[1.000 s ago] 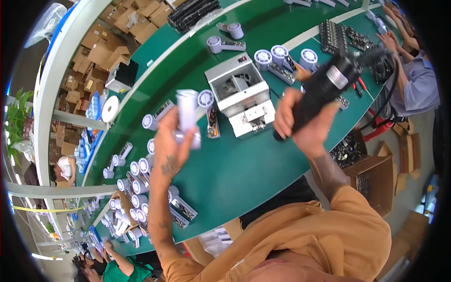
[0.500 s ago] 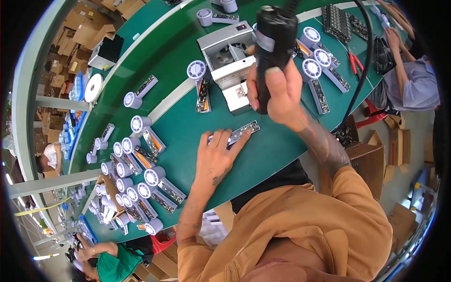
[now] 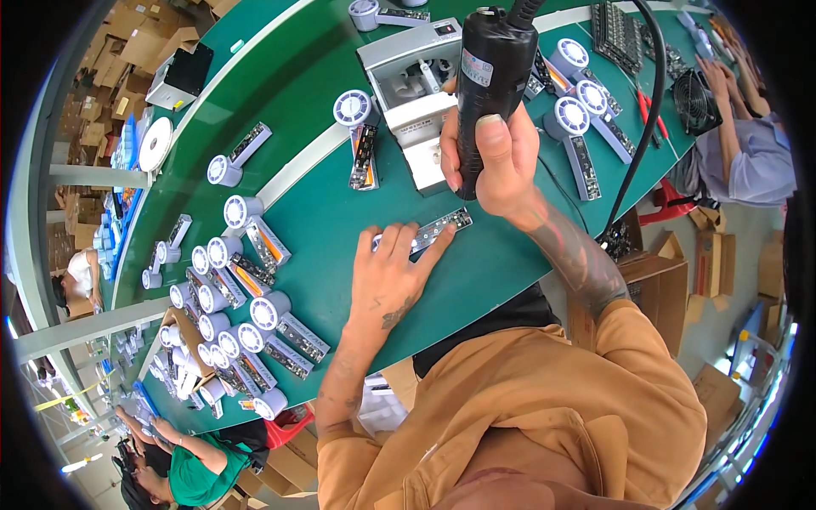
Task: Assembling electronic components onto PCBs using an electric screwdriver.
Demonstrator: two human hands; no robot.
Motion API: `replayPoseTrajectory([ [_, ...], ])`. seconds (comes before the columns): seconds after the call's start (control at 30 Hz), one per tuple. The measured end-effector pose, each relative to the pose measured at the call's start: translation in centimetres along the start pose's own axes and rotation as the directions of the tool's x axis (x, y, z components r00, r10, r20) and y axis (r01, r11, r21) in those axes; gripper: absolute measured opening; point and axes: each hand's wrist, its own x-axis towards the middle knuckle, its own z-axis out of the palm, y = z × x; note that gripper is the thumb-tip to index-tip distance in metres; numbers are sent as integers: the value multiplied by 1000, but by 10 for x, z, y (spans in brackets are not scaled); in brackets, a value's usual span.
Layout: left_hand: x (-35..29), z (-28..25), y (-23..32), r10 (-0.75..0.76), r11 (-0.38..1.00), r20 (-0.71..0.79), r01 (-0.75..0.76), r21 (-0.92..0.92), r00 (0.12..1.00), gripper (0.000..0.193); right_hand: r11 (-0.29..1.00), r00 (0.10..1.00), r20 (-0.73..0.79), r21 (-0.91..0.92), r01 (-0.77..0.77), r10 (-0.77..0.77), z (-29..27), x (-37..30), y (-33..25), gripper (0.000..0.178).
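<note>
My right hand (image 3: 507, 166) is wrapped round a black electric screwdriver (image 3: 495, 76), thumb along its side, held upright above the bench. Its cord runs from the top; its bit cannot be made out. On the green mat, my left hand (image 3: 384, 276) holds down a lilac handheld fan (image 3: 440, 231), its handle opened to bare a circuit board. The palm and fingers cover the fan's other end. Just beyond stands a grey metal screw feeder (image 3: 422, 119), partly behind the screwdriver. Beside the feeder lies another fan (image 3: 353, 109) with its board exposed.
Several opened fans (image 3: 265, 313) crowd the bench at left, some in a cardboard box (image 3: 189, 327). More fans (image 3: 571, 117) lie at right, near red-handled pliers (image 3: 644, 110) and stacked circuit boards (image 3: 615, 38). The black cord (image 3: 656, 85) arcs down the right side. Co-workers sit on both sides.
The whole view has shifted a little. The screwdriver sits slightly lower in the picture and more upright. My left hand keeps its hold on the fan.
</note>
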Motion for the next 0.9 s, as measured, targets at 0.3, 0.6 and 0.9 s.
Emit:
replayPoseTrajectory([
  [0.3,0,1,-4,45,997,-2,-45,55,999,50,990,992,107,132,51,-65,0,-10,13,63],
  [0.6,4,4,4,26,999,-42,-24,33,999,50,994,997,-28,-80,-71,69,-9,22,-49,99],
  [0.9,13,9,6,16,999,-40,-15,32,999,49,981,981,33,12,192,-193,1,33,-15,35],
])
